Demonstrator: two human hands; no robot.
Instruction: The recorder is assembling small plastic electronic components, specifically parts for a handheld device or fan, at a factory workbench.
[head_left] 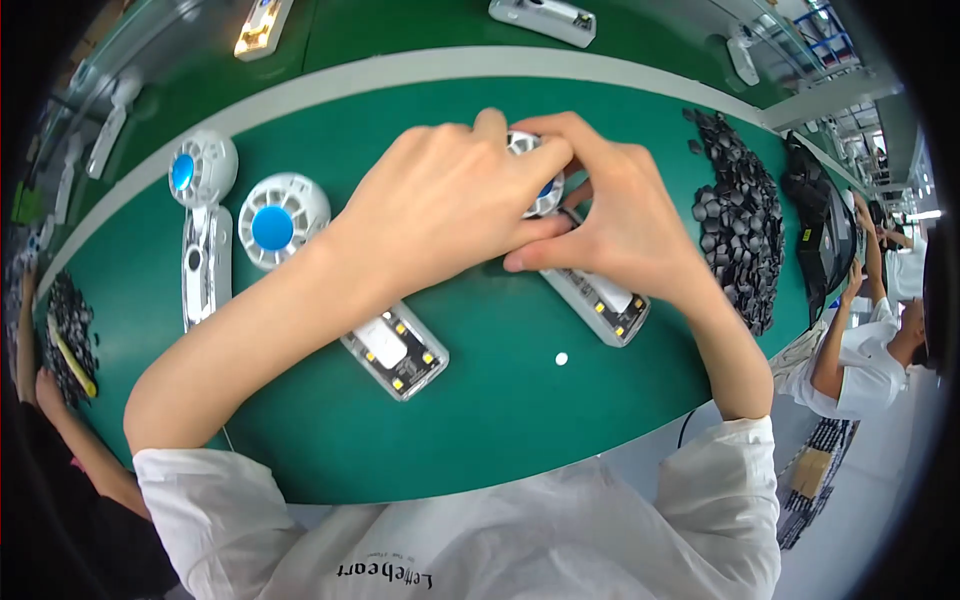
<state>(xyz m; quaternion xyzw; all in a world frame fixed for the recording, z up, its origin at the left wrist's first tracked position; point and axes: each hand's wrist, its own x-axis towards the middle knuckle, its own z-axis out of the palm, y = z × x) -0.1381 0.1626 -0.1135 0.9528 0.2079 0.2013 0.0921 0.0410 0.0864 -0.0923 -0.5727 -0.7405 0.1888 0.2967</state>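
Note:
Both my hands meet over a white handheld fan with a round ribbed head and a blue centre. My left hand reaches across to the right, its fingers closed around the head and hiding much of it. From the other side, my right hand curls its forefinger over the top, with its thumb below the head. Something small and dark shows between the hands; its kind is unclear. Below them lies the fan's open handle, baring a circuit board with yellow parts. Another fan lies partly under my left forearm.
Farther left is a third fan with a shiny handle. Many small black pieces are heaped at right, beside a black bag, and at left. A white dot lies on the green table. Other people work on both sides.

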